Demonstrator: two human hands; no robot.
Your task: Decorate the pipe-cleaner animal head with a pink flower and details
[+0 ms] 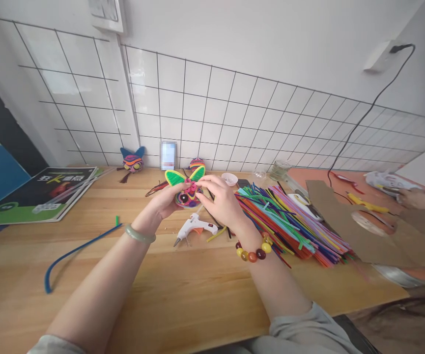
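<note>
A colourful pipe-cleaner animal head (189, 197) with green, yellow-edged ears and a round dark eye is held up over the table. My left hand (166, 200) grips it from the left side, thumb near the base of one ear. From the right, my right hand (219, 199) closes its fingertips on the pink coiled piece at the head's top, between the ears. My fingers hide part of the head's right side. Just below lies a white hot glue gun (197, 227), its nozzle pointing to the lower left.
A big bundle of coloured pipe cleaners (289, 221) lies to the right. One blue pipe cleaner (75, 250) is at left, near a magazine (68, 191). A finished head (132, 161) and a phone (168, 155) stand by the wall. Cardboard (330, 211) and another person's hand (422, 199) are far right.
</note>
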